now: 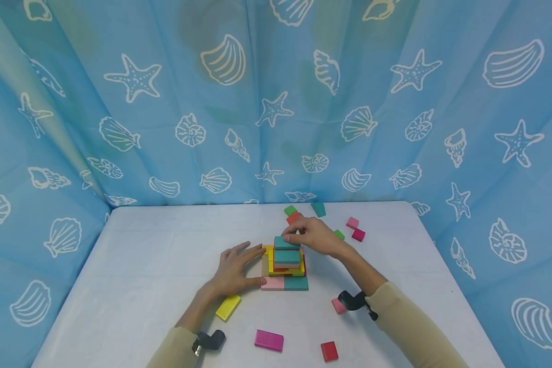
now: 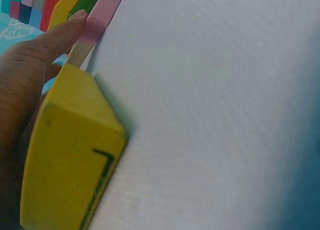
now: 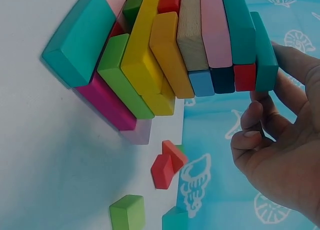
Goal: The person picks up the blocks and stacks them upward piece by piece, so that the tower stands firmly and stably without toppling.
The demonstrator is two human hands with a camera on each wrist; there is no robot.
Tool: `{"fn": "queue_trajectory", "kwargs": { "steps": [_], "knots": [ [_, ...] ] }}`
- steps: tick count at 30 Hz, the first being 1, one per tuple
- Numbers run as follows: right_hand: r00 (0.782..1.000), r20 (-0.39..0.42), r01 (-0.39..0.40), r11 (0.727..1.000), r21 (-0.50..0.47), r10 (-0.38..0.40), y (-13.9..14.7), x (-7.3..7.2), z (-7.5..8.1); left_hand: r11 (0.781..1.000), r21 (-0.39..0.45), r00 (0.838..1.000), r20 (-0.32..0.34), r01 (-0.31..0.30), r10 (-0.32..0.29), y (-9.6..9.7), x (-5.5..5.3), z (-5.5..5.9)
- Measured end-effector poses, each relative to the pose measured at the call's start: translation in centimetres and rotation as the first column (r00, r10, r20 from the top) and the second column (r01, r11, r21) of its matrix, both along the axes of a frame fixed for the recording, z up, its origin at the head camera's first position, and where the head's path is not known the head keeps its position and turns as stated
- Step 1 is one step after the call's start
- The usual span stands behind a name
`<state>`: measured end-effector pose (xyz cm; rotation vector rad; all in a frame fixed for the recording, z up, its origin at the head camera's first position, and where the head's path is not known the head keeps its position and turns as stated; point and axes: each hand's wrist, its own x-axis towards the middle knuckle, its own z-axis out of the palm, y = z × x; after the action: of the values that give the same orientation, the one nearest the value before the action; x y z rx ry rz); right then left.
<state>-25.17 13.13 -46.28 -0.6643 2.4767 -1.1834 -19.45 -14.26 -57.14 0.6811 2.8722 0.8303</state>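
Observation:
A layered stack of coloured wooden blocks stands on the table, with a teal block (image 1: pixel 286 243) at its top. My right hand (image 1: pixel 319 236) pinches this top teal block (image 3: pixel 266 52) at its right end; the other fingers are curled below it in the right wrist view. My left hand (image 1: pixel 236 268) rests at the stack's left side with fingers spread. Its thumb touches the pink block (image 1: pixel 273 283) of the bottom layer, and its fingertips reach the yellow block (image 1: pixel 269 249) further back.
Near the left wrist lies a yellow block (image 1: pixel 228 307). Closer in are a magenta block (image 1: pixel 269 340), a red block (image 1: pixel 329 351) and a pink block (image 1: pixel 338 305). Several small blocks, including a teal one (image 1: pixel 319 209), lie behind and right of the stack, before a blue curtain (image 1: pixel 267 153).

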Motion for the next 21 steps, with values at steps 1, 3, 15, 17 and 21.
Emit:
{"fn": "queue_trajectory", "kwargs": {
  "steps": [1,3,15,17,21],
  "knots": [
    [1.0,0.001,0.0,1.0,-0.002,0.0,0.0,0.0,0.0,1.0,0.003,1.0,0.001,-0.001,0.001,0.0,0.0,0.0],
    [1.0,0.002,0.001,1.0,-0.008,-0.001,0.0,0.1,-0.1,1.0,0.004,1.0,0.005,-0.002,0.002,0.0,0.0,0.0],
    [0.989,-0.139,0.046,0.999,-0.009,-0.047,-0.2,1.6,2.2,1.0,0.003,1.0,0.031,-0.006,0.006,0.1,0.2,0.2],
    [0.988,-0.153,0.018,0.999,-0.026,-0.022,-0.5,2.2,3.2,1.0,0.008,1.0,0.028,-0.01,0.01,0.0,0.2,0.2],
    [0.988,-0.119,-0.109,0.993,-0.046,0.103,-1.0,3.7,4.3,1.0,0.002,0.999,0.032,-0.018,0.018,0.1,0.1,0.2]
  ]
}}
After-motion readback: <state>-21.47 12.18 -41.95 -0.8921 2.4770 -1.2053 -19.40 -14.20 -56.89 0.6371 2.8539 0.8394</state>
